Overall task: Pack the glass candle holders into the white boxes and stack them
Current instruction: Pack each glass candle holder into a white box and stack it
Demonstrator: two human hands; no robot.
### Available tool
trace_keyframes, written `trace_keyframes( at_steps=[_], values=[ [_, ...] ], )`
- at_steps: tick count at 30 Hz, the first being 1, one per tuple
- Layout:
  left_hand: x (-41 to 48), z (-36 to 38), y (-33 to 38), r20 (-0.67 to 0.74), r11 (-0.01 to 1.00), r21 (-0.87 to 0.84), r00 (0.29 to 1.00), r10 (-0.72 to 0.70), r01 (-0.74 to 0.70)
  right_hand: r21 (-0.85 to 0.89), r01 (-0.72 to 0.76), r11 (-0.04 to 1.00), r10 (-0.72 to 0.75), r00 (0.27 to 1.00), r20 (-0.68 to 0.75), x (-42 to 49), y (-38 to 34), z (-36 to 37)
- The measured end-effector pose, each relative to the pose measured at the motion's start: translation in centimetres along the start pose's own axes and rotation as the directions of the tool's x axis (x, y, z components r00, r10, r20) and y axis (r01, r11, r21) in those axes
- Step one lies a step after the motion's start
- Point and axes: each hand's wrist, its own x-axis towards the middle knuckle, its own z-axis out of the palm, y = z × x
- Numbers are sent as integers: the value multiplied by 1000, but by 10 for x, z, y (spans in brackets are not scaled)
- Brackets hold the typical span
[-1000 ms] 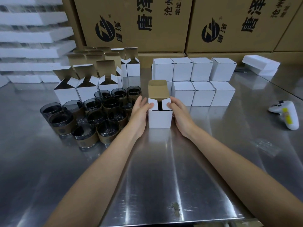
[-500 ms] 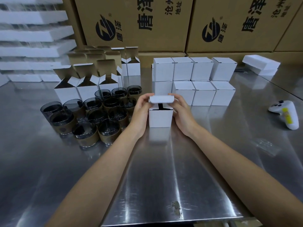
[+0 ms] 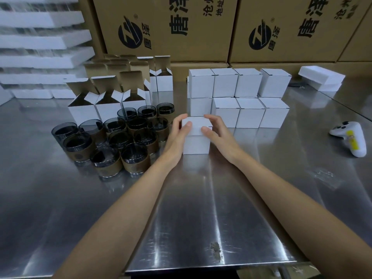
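- Glass candle holders cluster left, just beside the left hand.
- Both hands clasp a white box mid-table, fingers curled over its closed lid; right hand opposite.
- Packed boxes stack behind.
- Bare steel table reaches the near edge.

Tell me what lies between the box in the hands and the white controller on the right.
Only bare steel table lies between the box and the controller, as the head view shows.

Packing workshop: stacked shipping cartons.
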Motion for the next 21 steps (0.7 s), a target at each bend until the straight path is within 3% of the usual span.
trace_keyframes(
  at_steps=[5, 16, 21],
  values=[
    [-2, 4, -1, 4, 984, 178, 1000, 23, -24, -47, 70, 996, -73, 994, -81, 1, 2, 3],
    [-2, 5, 4, -3, 998, 66, 1000, -13, 13, 188, -57, 981, 38, 994, 101, 5, 1, -4],
    [1, 8, 5, -16, 999, 11, 999, -32, 33, 142, -57, 988, 47, 996, 72, 8, -3, 1]
  ],
)
